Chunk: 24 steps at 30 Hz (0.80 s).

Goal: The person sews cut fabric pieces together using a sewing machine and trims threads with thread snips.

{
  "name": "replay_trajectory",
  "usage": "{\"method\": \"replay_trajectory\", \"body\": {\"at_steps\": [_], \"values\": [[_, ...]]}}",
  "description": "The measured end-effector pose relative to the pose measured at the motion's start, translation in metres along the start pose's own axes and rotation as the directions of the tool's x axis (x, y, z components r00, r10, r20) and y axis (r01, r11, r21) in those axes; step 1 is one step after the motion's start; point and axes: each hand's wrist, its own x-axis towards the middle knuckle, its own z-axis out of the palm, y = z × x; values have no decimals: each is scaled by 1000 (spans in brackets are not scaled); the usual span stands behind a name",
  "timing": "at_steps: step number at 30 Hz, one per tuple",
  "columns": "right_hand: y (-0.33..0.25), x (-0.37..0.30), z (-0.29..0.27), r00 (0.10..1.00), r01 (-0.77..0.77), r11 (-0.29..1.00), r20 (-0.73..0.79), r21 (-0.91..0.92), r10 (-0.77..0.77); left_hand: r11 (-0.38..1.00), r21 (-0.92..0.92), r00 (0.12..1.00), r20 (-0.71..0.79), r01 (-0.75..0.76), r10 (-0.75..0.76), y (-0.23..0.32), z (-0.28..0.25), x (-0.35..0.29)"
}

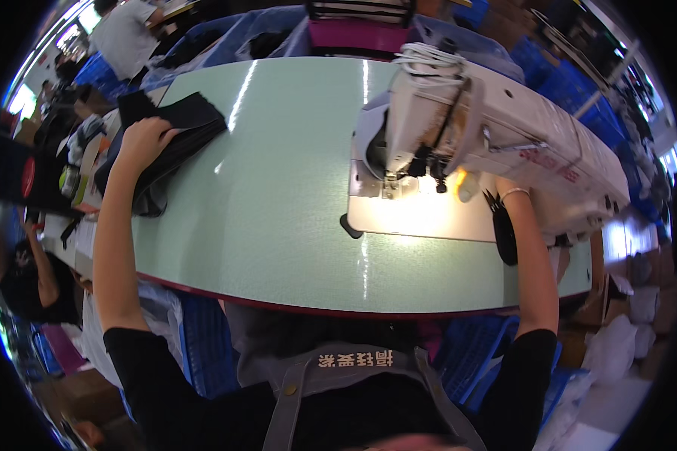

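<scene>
A person in black was at far left. A dark cloth stack lay at left on the pale green table, blue bins behind, a white sewing machine at right. The left hand, arm outstretched, rested bent-fingered on the stack; whether it pinched, I couldn't tell. The right hand, mostly hidden, reached under the machine, its grip unclear.

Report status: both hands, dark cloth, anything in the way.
Left hand on dark cloth, grip unclear. Right hand mostly hidden behind sewing machine. Cloth piled at tabletop's left. Black pointed tool beside right forearm.
</scene>
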Motion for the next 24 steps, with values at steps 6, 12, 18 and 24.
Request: {"method": "replay_trajectory", "body": {"at_steps": [6, 12, 18, 24], "values": [[-2, -15, -45, 749, 174, 979, -659, 103, -64, 919, -93, 761, -532, 383, -371, -19, 3, -6], [-27, -13, -161, 870, 426, 755, -454, 499, -191, 955, -55, 666, -704, 293, -245, 44, -43, -36], [-52, -27, -198, 825, 563, 365, -474, 742, -309, 883, -418, 945, 138, -214, 295, 205, -44, -73], [-79, -42, -218, 722, 588, 321, -302, 743, -622, 714, -457, 766, 104, -530, 635, 232, -33, -31]]}}
